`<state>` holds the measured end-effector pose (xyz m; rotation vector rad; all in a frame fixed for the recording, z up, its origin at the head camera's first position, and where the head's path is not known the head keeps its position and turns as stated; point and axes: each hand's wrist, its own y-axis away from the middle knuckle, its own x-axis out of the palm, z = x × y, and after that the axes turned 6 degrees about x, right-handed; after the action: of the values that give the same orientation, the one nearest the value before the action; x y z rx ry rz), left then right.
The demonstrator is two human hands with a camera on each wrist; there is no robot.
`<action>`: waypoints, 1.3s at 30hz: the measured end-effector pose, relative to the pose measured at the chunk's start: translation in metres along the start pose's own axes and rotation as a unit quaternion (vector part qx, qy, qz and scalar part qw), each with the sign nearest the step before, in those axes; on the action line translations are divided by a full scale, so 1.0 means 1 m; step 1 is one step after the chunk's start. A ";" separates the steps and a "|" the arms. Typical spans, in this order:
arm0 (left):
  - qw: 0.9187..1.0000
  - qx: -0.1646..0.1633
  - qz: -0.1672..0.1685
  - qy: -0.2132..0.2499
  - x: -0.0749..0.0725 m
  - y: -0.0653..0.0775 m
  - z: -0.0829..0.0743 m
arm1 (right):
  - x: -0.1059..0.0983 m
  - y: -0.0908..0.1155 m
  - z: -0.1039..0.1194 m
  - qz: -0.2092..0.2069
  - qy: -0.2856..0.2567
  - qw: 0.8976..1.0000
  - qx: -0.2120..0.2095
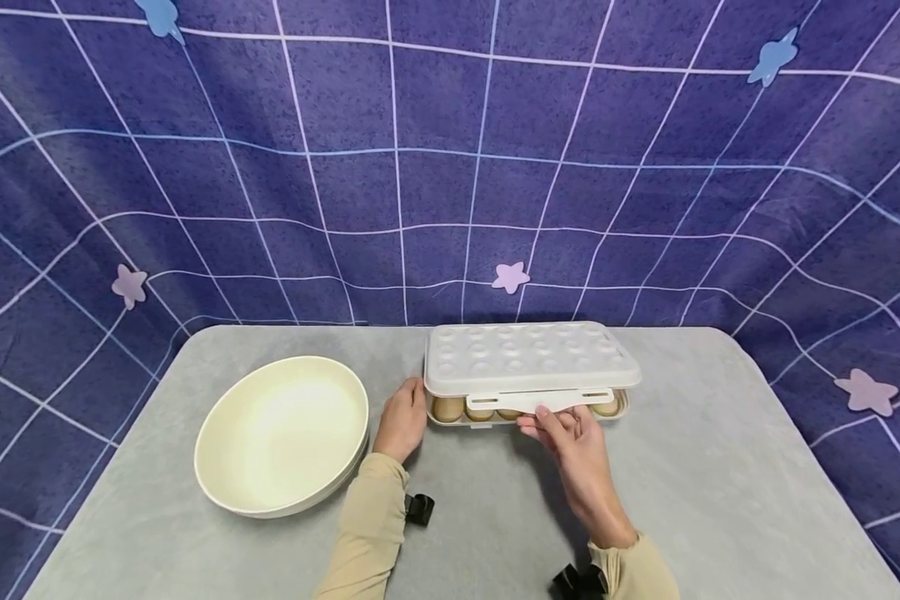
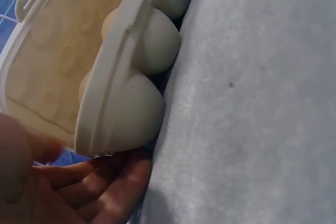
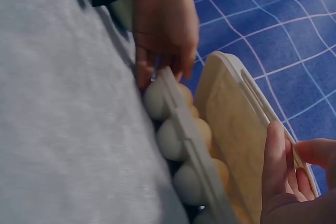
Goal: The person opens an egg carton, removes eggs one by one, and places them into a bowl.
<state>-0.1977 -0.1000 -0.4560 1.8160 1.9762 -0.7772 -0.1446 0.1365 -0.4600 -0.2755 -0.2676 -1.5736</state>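
Note:
A white plastic egg box (image 1: 532, 358) stands at the back of the table, its dimpled lid (image 1: 528, 346) partly raised. Brown eggs (image 1: 448, 408) show in the gap along the front. My right hand (image 1: 577, 467) pinches the lid's front latch flap (image 1: 540, 400) between thumb and fingers. At the box's left end, my left hand (image 1: 401, 423) holds the corner of the base; in the left wrist view its fingers (image 2: 113, 190) lie against the end of the egg tray (image 2: 126, 108). Rounded cups of the tray bulge below its rim in the right wrist view.
A large cream round bowl (image 1: 285, 433) sits on the grey table (image 1: 720, 467), left of my left forearm. Behind the table hangs a blue cloth (image 1: 435, 192) with a grid and star shapes. Black straps (image 1: 420, 509) are on both wrists.

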 end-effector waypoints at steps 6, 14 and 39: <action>1.000 -0.004 0.023 -0.004 0.003 0.003 0.007 | -0.031 -0.033 -0.034 0.024 -0.049 0.998 -0.014; 0.999 0.003 0.034 -0.003 0.001 0.003 0.007 | 0.004 -0.031 0.015 0.019 -0.072 0.997 -0.022; 0.998 0.022 0.066 -0.014 -0.009 0.004 -0.001 | 0.010 -0.137 0.051 0.071 -0.101 0.988 -0.093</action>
<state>-0.1927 -0.1068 -0.4508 1.9263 1.8147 -0.8064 -0.2814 0.1471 -0.4080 -0.5891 -0.2521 -1.4324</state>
